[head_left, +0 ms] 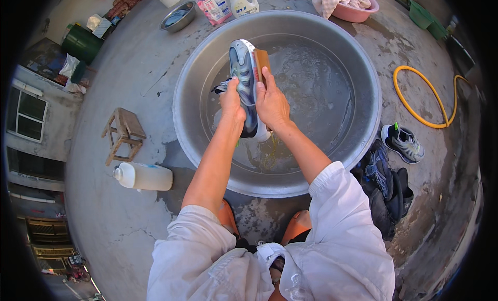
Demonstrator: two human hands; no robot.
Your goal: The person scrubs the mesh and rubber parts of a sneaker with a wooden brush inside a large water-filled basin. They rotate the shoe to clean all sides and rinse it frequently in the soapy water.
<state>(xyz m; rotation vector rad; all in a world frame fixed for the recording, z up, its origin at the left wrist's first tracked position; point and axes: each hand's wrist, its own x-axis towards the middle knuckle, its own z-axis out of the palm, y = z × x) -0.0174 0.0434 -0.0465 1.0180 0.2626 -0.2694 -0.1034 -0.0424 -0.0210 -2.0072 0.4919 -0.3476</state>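
Over a large round metal basin (187, 119) of murky water, a grey-and-white sneaker (241, 62) is held on its side, toe pointing away from me. My left hand (232, 104) grips the shoe near its laces, thumb along the upper. In my right hand (272, 101) is a brown wooden scrubbing brush (262, 60), pressed against the sole; its bristles are mostly hidden between block and shoe. The fingers of my right hand lie along the block's back. Yellowish strands hang below the heel, above the water.
Right of the basin lie another sneaker (403, 143), dark shoes (381, 171) and a yellow hose (425, 93). A wooden stool (124, 130) and white jug (143, 176) are at left. Beyond stand a small metal bowl (178, 17), detergent bottle (243, 3), pink bag (214, 7) and pink tub (355, 11) with cloth.
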